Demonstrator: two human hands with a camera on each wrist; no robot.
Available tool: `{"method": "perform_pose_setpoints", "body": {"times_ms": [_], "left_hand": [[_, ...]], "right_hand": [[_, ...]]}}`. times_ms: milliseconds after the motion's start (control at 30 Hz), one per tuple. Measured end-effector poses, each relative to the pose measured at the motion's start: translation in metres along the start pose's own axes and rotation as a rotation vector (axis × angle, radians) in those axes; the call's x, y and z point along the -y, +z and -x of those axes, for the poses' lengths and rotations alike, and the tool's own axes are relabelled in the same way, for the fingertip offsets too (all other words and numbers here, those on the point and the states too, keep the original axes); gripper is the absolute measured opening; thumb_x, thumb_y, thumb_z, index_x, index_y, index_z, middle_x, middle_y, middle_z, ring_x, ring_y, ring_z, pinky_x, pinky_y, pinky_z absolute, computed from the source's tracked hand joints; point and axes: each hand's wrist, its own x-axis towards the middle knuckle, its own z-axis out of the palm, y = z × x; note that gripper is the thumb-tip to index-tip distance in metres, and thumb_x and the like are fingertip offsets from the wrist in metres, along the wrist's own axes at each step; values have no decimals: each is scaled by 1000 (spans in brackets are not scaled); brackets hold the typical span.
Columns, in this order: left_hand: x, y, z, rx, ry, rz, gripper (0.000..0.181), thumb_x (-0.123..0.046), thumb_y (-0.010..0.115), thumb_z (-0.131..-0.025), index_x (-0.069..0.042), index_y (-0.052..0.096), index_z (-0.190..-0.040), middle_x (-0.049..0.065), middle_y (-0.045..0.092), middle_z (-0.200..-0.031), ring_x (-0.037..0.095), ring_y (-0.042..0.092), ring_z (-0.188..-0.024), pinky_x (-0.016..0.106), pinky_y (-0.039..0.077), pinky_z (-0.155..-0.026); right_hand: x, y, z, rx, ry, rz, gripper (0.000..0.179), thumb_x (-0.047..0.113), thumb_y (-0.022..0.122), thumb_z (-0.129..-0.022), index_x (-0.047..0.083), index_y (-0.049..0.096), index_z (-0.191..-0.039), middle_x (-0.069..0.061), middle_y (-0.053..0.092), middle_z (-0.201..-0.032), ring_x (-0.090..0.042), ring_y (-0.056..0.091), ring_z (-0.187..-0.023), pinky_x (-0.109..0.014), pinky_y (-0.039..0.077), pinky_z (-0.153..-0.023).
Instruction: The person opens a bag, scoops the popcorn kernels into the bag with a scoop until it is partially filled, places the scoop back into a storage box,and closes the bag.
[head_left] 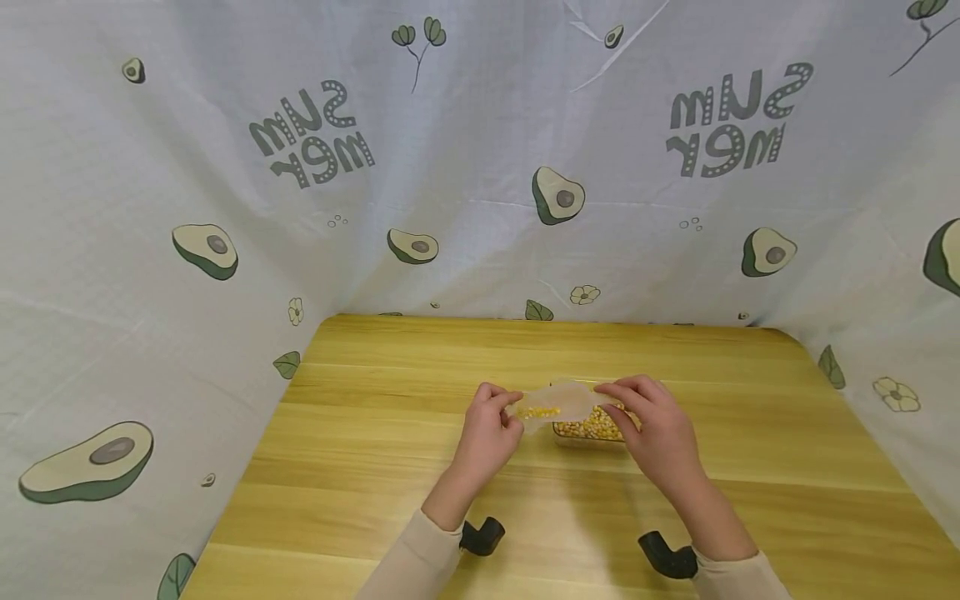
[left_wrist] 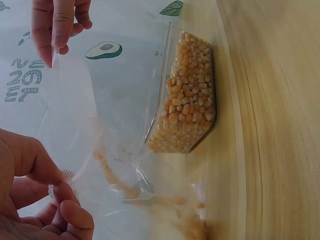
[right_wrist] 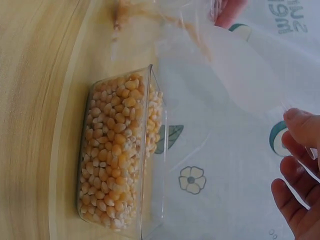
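A clear plastic bag (head_left: 572, 403) with some yellow corn kernels (head_left: 538, 412) in its lower part hangs between the two hands. My left hand (head_left: 491, 423) pinches one edge of the bag between thumb and fingers. At the opposite edge, the right hand (head_left: 660, 427) pinches the plastic with thumb and index finger, its other fingers loosely bent. Just behind and right of the bag stands a clear rectangular container (right_wrist: 152, 200) full of corn kernels (right_wrist: 107, 160). In the head view, the bag and right hand cover part of this container.
The wood-grain table (head_left: 360, 467) spreads around the container on all sides. A pale cloth (head_left: 465, 150) printed with avocados and lettering hangs behind and beside the table. Black curved pieces (head_left: 483, 536) are on both wrists.
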Motion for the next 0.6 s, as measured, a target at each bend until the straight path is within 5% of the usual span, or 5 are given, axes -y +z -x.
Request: {"method": "perform_pose_setpoints", "body": {"times_ms": [600], "left_hand": [[1, 2, -1, -4, 3, 12, 40, 9, 57, -82, 4, 69, -120, 11, 53, -107, 5, 42, -66, 17, 38, -58]], "right_hand": [[-1, 1, 1, -3, -29, 24, 41, -5, 85, -67, 12, 77, -103, -6, 66, -91, -18, 55, -77, -33, 46, -59]]}}
